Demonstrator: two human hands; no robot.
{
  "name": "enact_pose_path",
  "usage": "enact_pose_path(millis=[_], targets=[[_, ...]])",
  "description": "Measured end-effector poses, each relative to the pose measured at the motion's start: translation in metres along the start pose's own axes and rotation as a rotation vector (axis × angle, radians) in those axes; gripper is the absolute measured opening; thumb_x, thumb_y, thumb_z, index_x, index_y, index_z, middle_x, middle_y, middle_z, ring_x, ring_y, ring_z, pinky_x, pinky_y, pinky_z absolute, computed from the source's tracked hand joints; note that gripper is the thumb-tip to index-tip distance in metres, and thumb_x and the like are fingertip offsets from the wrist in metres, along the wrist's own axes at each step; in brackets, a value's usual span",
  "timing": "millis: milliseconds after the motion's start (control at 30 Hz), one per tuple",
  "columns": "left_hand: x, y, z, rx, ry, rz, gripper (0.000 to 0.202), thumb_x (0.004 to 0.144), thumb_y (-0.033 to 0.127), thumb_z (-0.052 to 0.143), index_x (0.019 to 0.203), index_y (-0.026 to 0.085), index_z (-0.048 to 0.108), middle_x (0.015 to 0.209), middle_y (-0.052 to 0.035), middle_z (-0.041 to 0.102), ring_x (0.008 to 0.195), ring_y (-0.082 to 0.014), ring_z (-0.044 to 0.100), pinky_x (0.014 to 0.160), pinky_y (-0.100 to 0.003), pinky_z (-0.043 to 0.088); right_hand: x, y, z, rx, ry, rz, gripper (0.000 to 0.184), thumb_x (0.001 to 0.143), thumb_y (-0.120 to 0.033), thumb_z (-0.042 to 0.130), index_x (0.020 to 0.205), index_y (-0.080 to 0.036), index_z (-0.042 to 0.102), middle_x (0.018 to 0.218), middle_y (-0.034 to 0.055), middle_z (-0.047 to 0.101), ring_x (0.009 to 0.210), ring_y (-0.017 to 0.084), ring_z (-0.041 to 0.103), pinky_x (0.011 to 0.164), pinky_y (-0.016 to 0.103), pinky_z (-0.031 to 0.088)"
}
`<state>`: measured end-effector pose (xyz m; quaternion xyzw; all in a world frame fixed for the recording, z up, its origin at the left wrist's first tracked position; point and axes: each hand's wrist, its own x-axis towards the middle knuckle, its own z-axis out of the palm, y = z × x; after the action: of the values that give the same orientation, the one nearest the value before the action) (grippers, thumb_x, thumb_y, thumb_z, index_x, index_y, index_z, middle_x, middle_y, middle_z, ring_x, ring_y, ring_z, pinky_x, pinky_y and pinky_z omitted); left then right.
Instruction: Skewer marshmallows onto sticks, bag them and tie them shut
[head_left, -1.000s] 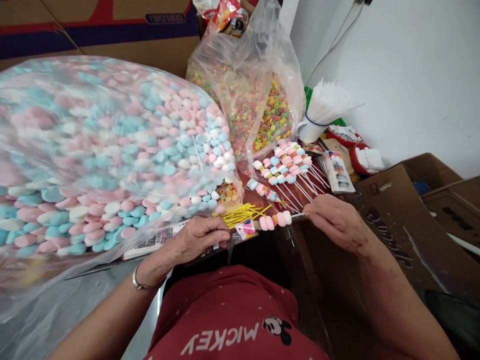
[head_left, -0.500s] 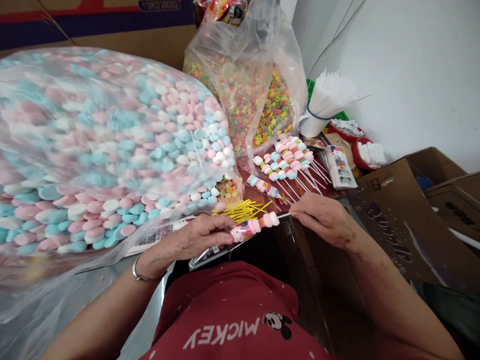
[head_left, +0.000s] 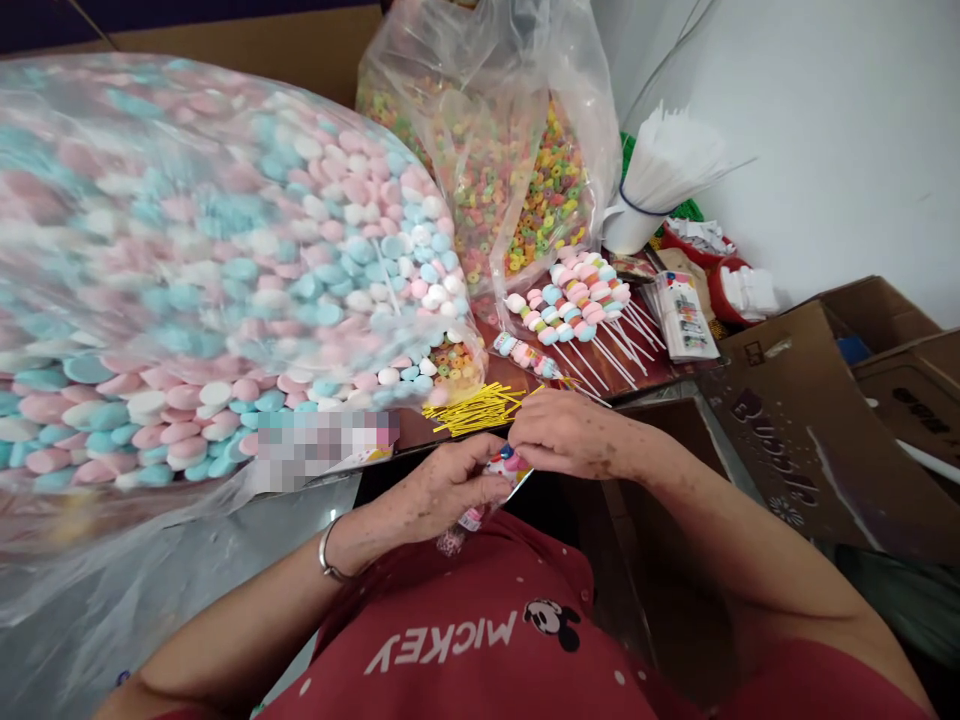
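**Crowded reddish-brown table (head_left: 656, 372)**

The tabletop reads as a clock face centred on a loose heap of yellow ties (head_left: 472, 410) near its front edge, 12 pointing away from the wearer. At 10 o'clock sprawls a huge clear bag of pink, blue and white marshmallows (head_left: 225, 290). A clear bag of coloured rings (head_left: 551, 205) stands upright at 12. Just off the ties, towards 1 to 2, lies a wrapped skewer (head_left: 525, 355); beyond it bare marshmallow skewers (head_left: 581, 300) lie side by side, sticks slanting towards 4. Past them, between 1 and 2, a white mug (head_left: 628, 228) holds white sticks (head_left: 667, 160). Flat printed packs (head_left: 684, 320) lie at 2. More printed packs (head_left: 371, 435), partly blurred out, lie between 8 and 9.
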<state>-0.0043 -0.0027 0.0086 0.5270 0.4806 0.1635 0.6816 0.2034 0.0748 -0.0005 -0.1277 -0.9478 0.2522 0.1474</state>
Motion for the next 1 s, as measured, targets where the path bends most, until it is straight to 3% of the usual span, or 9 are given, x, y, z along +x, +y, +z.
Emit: enact_pose_path(millis=[133, 233, 367, 500, 567, 667, 767, 867, 1000], targets=[[-0.001, 0.002, 0.001, -0.158, 0.101, -0.079, 0.031, 0.084, 0.047, 0.064, 0.089, 0.017, 0.059, 0.067, 0.0009, 0.060, 0.053, -0.0084, 0.050, 0.047, -0.018, 0.039, -0.005, 0.000, -0.014, 0.015, 0.089, 0.130, 0.016, 0.096, -0.021, 0.048, 0.100, -0.015, 0.063, 0.092, 0.0063, 0.066, 0.083, 0.015, 0.056, 0.076, 0.027, 0.044], [-0.002, 0.004, 0.002, -0.196, 0.224, -0.124, 0.031, 0.083, 0.047, 0.064, 0.080, 0.017, 0.057, 0.060, 0.0010, 0.061, 0.049, -0.0087, 0.052, 0.042, -0.017, 0.035, -0.009, -0.001, -0.017, -0.045, 0.127, 0.161, 0.021, 0.099, -0.025, 0.046, 0.095, -0.015, 0.064, 0.086, 0.0058, 0.064, 0.081, 0.016, 0.057, 0.075, 0.028, 0.045], [-0.001, 0.002, 0.005, -0.221, 0.335, -0.035, 0.032, 0.081, 0.046, 0.066, 0.074, 0.017, 0.056, 0.062, -0.0014, 0.066, 0.045, -0.0070, 0.049, 0.040, -0.017, 0.034, -0.008, -0.003, -0.001, -0.005, 0.186, 0.095, 0.028, 0.100, -0.024, 0.042, 0.087, -0.016, 0.066, 0.078, 0.0045, 0.064, 0.077, 0.016, 0.056, 0.074, 0.029, 0.046], [0.000, 0.000, 0.005, -0.279, 0.420, 0.019, 0.035, 0.080, 0.051, 0.067, 0.076, 0.018, 0.055, 0.063, 0.0003, 0.065, 0.044, -0.0072, 0.048, 0.040, -0.018, 0.037, -0.004, -0.013, 0.018, 0.334, 0.445, 0.278, 0.024, 0.099, -0.034, 0.045, 0.110, -0.018, 0.060, 0.090, 0.0044, 0.063, 0.079, 0.013, 0.058, 0.074, 0.027, 0.049], [0.001, 0.002, 0.005, -0.272, 0.475, 0.049, 0.035, 0.080, 0.051, 0.066, 0.079, 0.018, 0.056, 0.061, 0.0021, 0.062, 0.042, -0.0071, 0.046, 0.039, -0.019, 0.036, -0.001, -0.021, 0.028, 0.563, 0.559, 0.418, 0.038, 0.091, -0.045, 0.058, 0.118, -0.019, 0.053, 0.092, 0.0027, 0.061, 0.072, 0.012, 0.056, 0.065, 0.025, 0.049], [0.003, 0.006, 0.005, -0.156, 0.557, 0.143, 0.031, 0.078, 0.047, 0.070, 0.075, 0.017, 0.059, 0.064, 0.0029, 0.057, 0.048, -0.0073, 0.046, 0.043, -0.019, 0.038, 0.007, -0.034, 0.042, 0.763, 0.513, 0.540, 0.042, 0.077, -0.044, 0.075, 0.105, -0.019, 0.055, 0.082, -0.0016, 0.059, 0.063, 0.010, 0.051, 0.058, 0.023, 0.046], [0.003, 0.005, 0.006, -0.213, 0.535, 0.136, 0.029, 0.079, 0.044, 0.070, 0.078, 0.018, 0.058, 0.061, 0.0044, 0.054, 0.050, -0.0074, 0.046, 0.045, -0.018, 0.038, 0.014, -0.041, 0.051, 0.808, 0.589, 0.567, 0.013, 0.086, -0.031, 0.063, 0.087, -0.019, 0.059, 0.078, -0.0011, 0.061, 0.071, 0.012, 0.055, 0.069, 0.025, 0.048], [0.002, -0.002, 0.007, -0.427, 0.418, 0.093, 0.031, 0.081, 0.046, 0.070, 0.088, 0.019, 0.058, 0.065, 0.0028, 0.060, 0.053, -0.0090, 0.052, 0.049, -0.019, 0.043, 0.016, -0.041, 0.055, 0.851, 0.715, 0.535, 0.009, 0.087, -0.027, 0.059, 0.082, -0.019, 0.060, 0.078, -0.0003, 0.062, 0.074, 0.013, 0.058, 0.072, 0.027, 0.051], [0.004, -0.006, 0.003, -0.547, 0.343, 0.081, 0.030, 0.076, 0.043, 0.075, 0.081, 0.016, 0.061, 0.068, -0.0011, 0.066, 0.060, -0.0111, 0.059, 0.054, -0.021, 0.046, 0.013, -0.038, 0.055, 1.053, 0.673, 0.466, 0.011, 0.089, -0.030, 0.060, 0.085, -0.020, 0.058, 0.077, -0.0011, 0.061, 0.065, 0.012, 0.060, 0.064, 0.026, 0.054]])
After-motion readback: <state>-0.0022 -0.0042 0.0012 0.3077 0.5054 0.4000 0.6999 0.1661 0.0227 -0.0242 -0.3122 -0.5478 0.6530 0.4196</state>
